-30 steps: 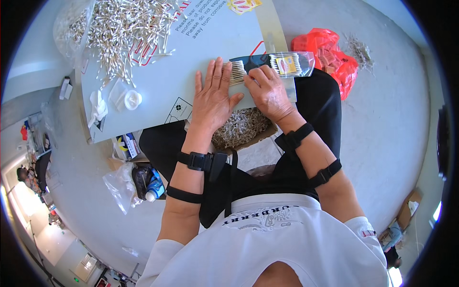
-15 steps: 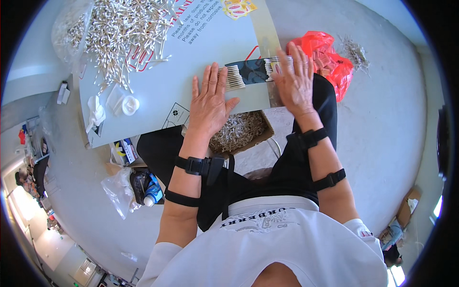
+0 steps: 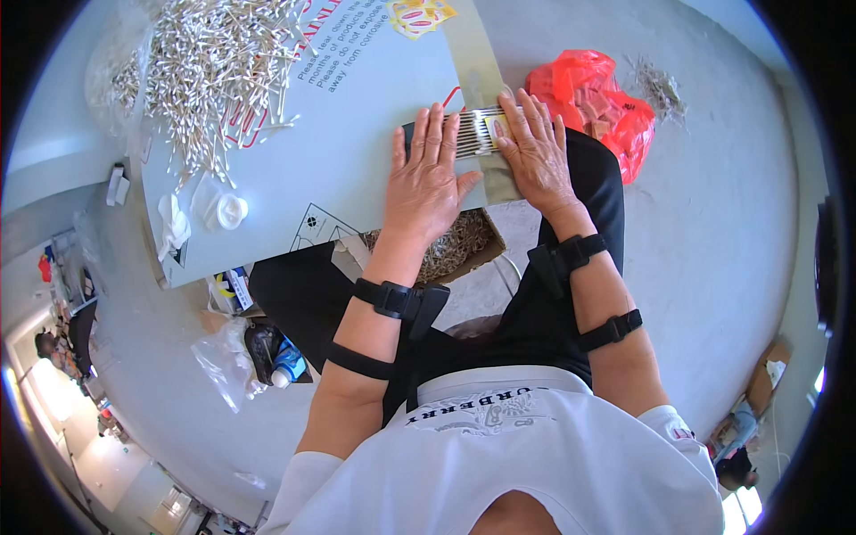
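My left hand (image 3: 426, 183) lies flat with its fingers stretched out, over the left part of a dark strip (image 3: 408, 135). Between my two hands a row of cotton swabs (image 3: 470, 134) lies side by side on that strip, with a small yellow label (image 3: 497, 129) near its right end. Resting palm down at the right end, my right hand (image 3: 540, 169) has straight fingers and covers part of the row. Under it is the tape-covered edge of the pale printed board (image 3: 348, 160). What lies beneath both palms is hidden.
A large heap of loose cotton swabs (image 3: 214, 80) covers the board's far left, beside a white round lid (image 3: 232, 211). Yellow labels (image 3: 421, 16) lie at the far edge. Below the board stands a cardboard box (image 3: 486, 254) of swabs; a red plastic bag (image 3: 629, 120) sits right.
My left hand has slid to the right, over the strip and closer to my right hand. The swabs that were in two groups now form one row between the hands.
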### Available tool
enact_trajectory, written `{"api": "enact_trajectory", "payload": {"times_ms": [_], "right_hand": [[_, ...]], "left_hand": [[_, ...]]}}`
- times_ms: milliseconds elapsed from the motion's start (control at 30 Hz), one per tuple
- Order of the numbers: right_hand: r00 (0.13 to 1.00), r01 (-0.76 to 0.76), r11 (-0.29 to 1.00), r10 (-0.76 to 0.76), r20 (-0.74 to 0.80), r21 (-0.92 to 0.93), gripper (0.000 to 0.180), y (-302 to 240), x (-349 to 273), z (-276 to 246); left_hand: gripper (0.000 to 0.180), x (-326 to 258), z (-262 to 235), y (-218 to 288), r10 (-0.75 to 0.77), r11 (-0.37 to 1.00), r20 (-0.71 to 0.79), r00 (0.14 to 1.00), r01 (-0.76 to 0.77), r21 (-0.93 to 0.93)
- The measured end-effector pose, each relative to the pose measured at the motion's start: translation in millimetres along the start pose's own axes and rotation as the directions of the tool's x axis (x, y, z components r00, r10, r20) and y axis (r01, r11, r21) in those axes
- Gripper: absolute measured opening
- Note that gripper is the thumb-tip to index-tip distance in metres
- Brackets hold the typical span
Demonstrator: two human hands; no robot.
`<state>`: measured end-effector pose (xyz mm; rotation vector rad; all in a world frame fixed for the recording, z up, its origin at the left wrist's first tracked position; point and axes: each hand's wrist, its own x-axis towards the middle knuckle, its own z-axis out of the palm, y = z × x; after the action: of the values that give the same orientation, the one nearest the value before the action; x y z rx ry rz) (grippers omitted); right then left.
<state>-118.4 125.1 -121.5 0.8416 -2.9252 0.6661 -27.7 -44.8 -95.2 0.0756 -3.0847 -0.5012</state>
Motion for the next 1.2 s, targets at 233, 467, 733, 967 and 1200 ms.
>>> {"api": "enact_trajectory", "payload": {"times_ms": [233, 467, 733, 967, 1200], "right_hand": [[1.000, 0.016, 0.994, -0.018, -0.017, -0.105, 0.052, 1, 3, -4], [0.870, -0.235, 0.441, 0.493, -0.015, 0.866, 0.048, 15, 24, 5], [0.763, -0.401, 0.052, 0.571, 0.302, 0.915, 0.031, 16, 27, 5], [0.807, -0.402, 0.083, 0.502, 0.310, 0.912, 0.035, 23, 27, 21], [0.820, -0.359, 0.151, 0.522, 0.235, 0.921, 0.031, 15, 29, 22]], "left_hand": [[0.076, 11, 8, 17, 0.009, 0.996, -0.056, 0.998, -0.014, -0.093], [0.058, 18, 20, 20, -0.276, 0.751, -0.373, 0.886, -0.043, -0.659], [0.055, 15, 15, 15, -0.231, 0.783, -0.421, 0.877, -0.090, -0.616], [0.060, 32, 16, 25, -0.358, 0.469, -0.290, 0.888, -0.098, -0.878], [0.061, 35, 22, 21, -0.342, 0.426, -0.280, 0.897, -0.118, -0.897]]}}
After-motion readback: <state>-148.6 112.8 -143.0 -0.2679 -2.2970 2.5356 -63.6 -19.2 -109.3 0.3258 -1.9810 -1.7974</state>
